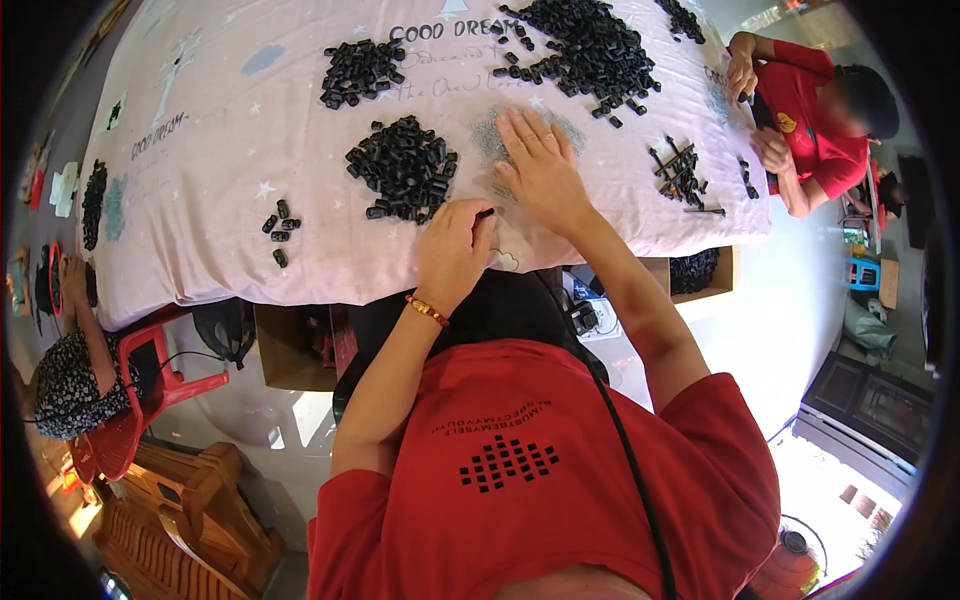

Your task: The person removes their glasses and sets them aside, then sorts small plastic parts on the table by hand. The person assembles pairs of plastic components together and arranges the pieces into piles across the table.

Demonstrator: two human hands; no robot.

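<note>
Sorting small black parts at the cloth-covered table.

Our left hand pinches a thin black piece beside the heap of black parts; the right hand lies flat, fingers spread, on a patch of tiny greyish bits. We judge the parts light, stiff, best pinched at the sides. Pink cloth; co-workers seated around.

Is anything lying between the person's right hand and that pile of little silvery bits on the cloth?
Nothing visible does. The right hand lies flat, directly on the patch of small grey pieces. The pile of black parts sits beside it, to its left, not between.
</note>
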